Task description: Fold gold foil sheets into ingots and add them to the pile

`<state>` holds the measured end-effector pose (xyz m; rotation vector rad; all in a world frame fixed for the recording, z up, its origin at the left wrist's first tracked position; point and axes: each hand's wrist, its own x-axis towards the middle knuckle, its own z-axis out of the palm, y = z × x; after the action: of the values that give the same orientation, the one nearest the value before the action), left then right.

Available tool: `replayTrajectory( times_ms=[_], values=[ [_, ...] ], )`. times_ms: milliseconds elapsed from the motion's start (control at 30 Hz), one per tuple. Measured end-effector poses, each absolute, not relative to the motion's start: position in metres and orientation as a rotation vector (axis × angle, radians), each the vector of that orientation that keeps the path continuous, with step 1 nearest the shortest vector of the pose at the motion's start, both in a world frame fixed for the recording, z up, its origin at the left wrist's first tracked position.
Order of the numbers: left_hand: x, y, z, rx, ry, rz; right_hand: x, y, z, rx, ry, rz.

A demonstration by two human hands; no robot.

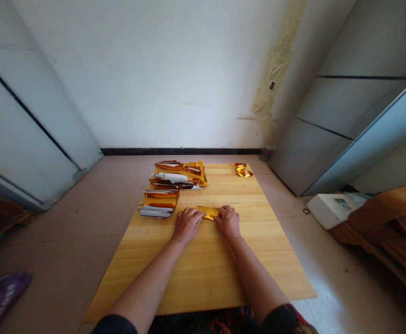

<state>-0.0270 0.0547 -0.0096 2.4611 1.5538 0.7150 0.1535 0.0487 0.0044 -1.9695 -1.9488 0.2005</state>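
A small strip of gold foil paper [209, 213] lies on the wooden table between my hands. My left hand [189, 223] has its fingers closed on the strip's left end. At the right end, my right hand [228, 221] grips it with bent fingers. Left of my hands sits a stack of gold foil paper sheets [161, 199] with white undersides. Behind that stack is another heap of gold foil paper [196, 172], loosely folded. Two folded shiny gold foil pieces [243, 170] rest at the far right corner.
The wooden table [203, 273] stands before a white wall [168, 83]. A grey refrigerator [338, 106] is at the right, with a white box [330, 209] on wooden furniture [380, 227] nearby. A purple bag [4, 297] lies on the floor at the left.
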Motion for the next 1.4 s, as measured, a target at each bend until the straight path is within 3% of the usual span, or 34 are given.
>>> replayTrajectory(
  times_ms=[567,1067,1400],
  values=[
    [-0.037,0.046,-0.008,2.651,1.471,0.511,0.155,0.047,0.002,-1.936,-1.863,0.272],
    [-0.033,0.046,-0.004,2.632,1.42,0.565,0.164,0.044,-0.004,-1.886,-1.8,0.21],
    [-0.025,0.035,0.003,2.653,1.38,0.518,0.156,0.039,0.011,-1.746,-2.28,0.005]
  ],
)
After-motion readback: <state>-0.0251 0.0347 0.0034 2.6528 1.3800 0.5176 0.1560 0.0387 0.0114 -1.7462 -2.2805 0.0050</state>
